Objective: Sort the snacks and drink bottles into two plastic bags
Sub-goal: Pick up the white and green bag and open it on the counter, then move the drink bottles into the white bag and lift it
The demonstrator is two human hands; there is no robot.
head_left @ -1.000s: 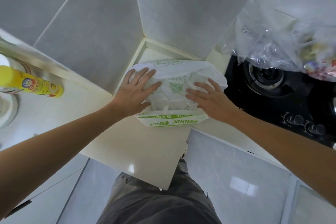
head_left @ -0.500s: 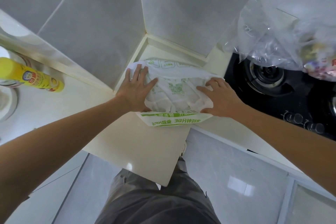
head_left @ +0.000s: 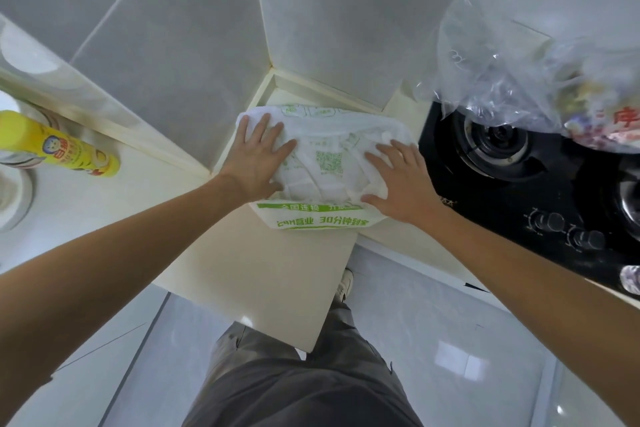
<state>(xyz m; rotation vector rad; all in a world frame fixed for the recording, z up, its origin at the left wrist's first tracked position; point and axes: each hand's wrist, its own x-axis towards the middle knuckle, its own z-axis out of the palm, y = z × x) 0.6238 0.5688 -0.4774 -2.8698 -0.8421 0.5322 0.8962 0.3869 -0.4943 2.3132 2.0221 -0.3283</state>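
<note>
Grey-tiled kitchen corner, cream countertop [head_left: 277, 274]; white plastic bag [head_left: 325, 163] with green print lying flat in the corner, its near edge reaching the counter's front; left hand [head_left: 258, 158] flat on the bag's left part, fingers straight and spread, pressing, nothing grasped; right hand [head_left: 403, 180] likewise flat on its right part; clear plastic bag [head_left: 512, 80] with snack packets over the black gas hob [head_left: 519, 177]; yellow spray can [head_left: 59, 146] lying far left.

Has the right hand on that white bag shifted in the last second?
Yes. The right hand slid toward the stove along the white bag, then came partway back, fingers flat.
</note>
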